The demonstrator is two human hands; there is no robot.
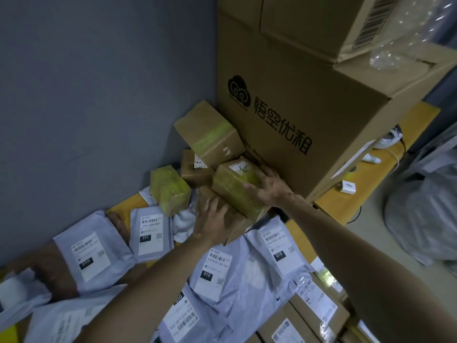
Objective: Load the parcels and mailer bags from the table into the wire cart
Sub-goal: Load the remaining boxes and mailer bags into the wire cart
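Hands apart: right hand (268, 188) grips taped parcel (233, 185); left hand (212, 217) presses flat against brown parcel (238, 225) beneath it.

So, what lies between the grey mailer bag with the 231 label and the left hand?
Head view: a crumpled white bag lies between that grey mailer bag and the left hand.

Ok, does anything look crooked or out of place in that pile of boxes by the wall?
Yes. The top small box sits tilted, leaning on the big carton, over a loose heap. A yellow-taped parcel lies askew on the mailer bags. The right hand grips another taped box in that heap.
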